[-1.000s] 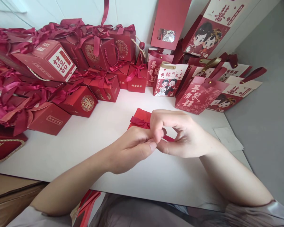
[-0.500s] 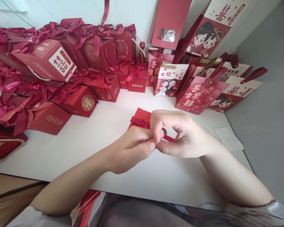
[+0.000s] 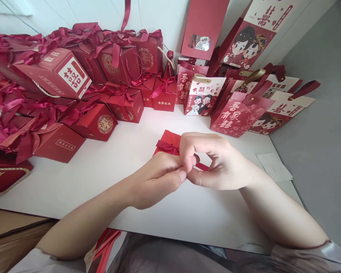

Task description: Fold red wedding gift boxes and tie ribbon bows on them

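A small flat red gift box (image 3: 170, 138) with a dark red ribbon (image 3: 166, 146) across it lies on the white board (image 3: 102, 170) in the middle. My left hand (image 3: 156, 182) is closed, its thumb and fingers pinching at the box's near edge. My right hand (image 3: 216, 161) curls over the box from the right, fingers bent and pinched against the left fingertips. A strip of red ribbon shows under the right index finger. Both hands hide most of the box.
Several red ribboned gift boxes (image 3: 96, 121) are piled at the left and back. Red and white wedding gift bags (image 3: 238, 113) stand and lean at the back right. A white paper scrap (image 3: 274, 167) lies on the grey floor at right. Red ribbons (image 3: 105, 246) hang at the board's near edge.
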Available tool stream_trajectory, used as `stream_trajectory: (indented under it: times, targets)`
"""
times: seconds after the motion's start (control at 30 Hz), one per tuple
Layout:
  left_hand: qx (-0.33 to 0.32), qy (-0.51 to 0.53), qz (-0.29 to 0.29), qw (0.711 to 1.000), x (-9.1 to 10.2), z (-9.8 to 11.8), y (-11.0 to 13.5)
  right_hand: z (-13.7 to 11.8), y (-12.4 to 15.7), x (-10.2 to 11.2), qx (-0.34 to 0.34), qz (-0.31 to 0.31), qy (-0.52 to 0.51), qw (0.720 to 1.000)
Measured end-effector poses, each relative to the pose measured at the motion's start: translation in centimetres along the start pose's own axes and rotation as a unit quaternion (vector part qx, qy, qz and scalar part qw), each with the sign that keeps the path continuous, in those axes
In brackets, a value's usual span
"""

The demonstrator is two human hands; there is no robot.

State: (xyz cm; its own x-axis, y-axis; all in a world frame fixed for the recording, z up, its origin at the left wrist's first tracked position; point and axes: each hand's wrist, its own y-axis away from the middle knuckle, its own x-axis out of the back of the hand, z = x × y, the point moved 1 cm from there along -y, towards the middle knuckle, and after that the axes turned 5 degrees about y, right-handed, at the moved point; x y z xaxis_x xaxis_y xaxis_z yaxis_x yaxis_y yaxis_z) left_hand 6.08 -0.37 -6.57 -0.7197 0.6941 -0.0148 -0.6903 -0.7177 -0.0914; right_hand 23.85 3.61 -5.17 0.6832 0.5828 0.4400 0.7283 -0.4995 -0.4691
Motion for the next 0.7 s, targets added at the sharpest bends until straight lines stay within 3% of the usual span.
stream_trajectory:
  times: [0.7]
  targets:
    - [0.007,-0.028,0.006,1.0,0.03,0.05,0.1,-0.11,0.07,0.17,0.0,-0.002,0.016,1.0]
